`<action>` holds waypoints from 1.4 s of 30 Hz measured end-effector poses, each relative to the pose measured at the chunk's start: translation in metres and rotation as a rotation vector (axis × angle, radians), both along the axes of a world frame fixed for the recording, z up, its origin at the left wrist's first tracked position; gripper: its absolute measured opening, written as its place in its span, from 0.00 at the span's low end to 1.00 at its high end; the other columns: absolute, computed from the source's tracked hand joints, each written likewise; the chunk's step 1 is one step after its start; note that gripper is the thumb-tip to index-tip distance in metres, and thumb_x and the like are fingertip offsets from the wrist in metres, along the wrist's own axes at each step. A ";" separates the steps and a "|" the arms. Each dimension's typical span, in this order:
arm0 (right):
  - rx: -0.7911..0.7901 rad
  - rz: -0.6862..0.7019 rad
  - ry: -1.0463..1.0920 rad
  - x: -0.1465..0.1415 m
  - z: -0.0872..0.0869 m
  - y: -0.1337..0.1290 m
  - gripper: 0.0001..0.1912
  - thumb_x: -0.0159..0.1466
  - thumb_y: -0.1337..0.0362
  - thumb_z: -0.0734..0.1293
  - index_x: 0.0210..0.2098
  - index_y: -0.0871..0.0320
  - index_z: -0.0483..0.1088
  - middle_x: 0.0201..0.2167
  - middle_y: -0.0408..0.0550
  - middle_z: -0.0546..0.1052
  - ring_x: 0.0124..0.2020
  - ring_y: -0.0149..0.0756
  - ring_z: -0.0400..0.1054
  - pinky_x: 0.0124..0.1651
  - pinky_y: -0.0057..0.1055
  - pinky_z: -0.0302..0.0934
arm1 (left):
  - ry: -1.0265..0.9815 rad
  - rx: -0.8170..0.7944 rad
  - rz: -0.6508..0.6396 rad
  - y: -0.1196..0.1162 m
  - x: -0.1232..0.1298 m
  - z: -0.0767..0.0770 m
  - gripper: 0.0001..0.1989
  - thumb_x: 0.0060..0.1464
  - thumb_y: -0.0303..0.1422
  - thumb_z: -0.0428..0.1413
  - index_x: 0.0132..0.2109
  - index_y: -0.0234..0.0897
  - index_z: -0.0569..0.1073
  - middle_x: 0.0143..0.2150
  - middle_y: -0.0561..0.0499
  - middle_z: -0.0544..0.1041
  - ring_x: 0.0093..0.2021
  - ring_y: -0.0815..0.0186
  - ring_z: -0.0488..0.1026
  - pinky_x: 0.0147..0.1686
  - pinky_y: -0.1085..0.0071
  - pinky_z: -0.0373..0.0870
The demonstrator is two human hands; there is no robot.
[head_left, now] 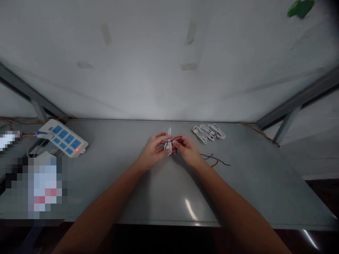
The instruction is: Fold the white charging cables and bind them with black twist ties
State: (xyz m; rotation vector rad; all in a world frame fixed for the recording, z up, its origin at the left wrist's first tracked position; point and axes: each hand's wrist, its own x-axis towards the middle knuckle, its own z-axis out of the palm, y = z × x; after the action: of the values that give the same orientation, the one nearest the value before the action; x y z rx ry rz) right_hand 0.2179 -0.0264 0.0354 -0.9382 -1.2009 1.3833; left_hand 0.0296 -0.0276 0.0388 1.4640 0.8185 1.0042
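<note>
1. From my head view, the white cable bundle [170, 132] is held above the desk [169, 197], about midway between its left and right edges and nearer the back edge than the front.
2. My left hand [153, 148] has its grip closed around the bundle, thumb on the near part, fingers higher up.
3. My right hand [186, 150] has its grip pinched on a thin dark tie [177, 137], which crosses the bundle's middle; fingers cover part of both, so I cannot tell whether the tie goes all the way around.
4. To the right of my hands, close to the desk's back edge, lie more coiled white cables [209, 133], side by side and touching.
5. Nearer the front edge than those coils, loose dark ties [224, 163] lie crossed just beside my right wrist; the wrist and forearm block my view towards their left ends.
6. Near the desk's back left corner sits a white power strip [66, 138] with blue sockets and a glowing red light, well apart from my hands; a lead runs to its left end.
7. Towards the front left corner, a pixelated patch [46, 187] hides whatever lies there.
8. Coloured wires [261, 132] run by the back right corner, near a metal brace [287, 123].
</note>
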 end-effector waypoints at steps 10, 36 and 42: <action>0.011 -0.010 -0.052 0.000 0.001 0.001 0.20 0.59 0.44 0.75 0.34 0.54 0.71 0.24 0.41 0.72 0.24 0.33 0.64 0.29 0.33 0.62 | 0.311 0.422 0.084 -0.004 0.004 0.002 0.20 0.62 0.33 0.60 0.60 0.42 0.74 0.66 0.38 0.67 0.59 0.55 0.74 0.54 0.56 0.77; 0.329 -0.404 -0.702 0.031 0.011 0.008 0.05 0.67 0.60 0.63 0.35 0.53 0.67 0.30 0.47 0.74 0.31 0.41 0.67 0.39 0.39 0.61 | -0.285 -0.490 0.155 0.012 -0.001 0.002 0.20 0.55 0.44 0.67 0.45 0.33 0.75 0.32 0.50 0.76 0.30 0.68 0.72 0.31 0.72 0.68; 0.156 -0.225 -0.739 0.097 0.034 0.021 0.08 0.63 0.58 0.67 0.30 0.54 0.70 0.23 0.45 0.73 0.26 0.38 0.66 0.32 0.36 0.60 | -0.254 -0.466 0.359 0.023 -0.007 -0.001 0.14 0.56 0.39 0.66 0.43 0.34 0.75 0.30 0.52 0.75 0.30 0.68 0.73 0.33 0.71 0.69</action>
State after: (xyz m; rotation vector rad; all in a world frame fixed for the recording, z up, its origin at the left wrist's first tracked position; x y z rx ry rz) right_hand 0.3145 -0.0054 0.0691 -1.4844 -1.6485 0.7544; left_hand 0.0227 -0.0045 0.0379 0.7910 1.0647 1.1421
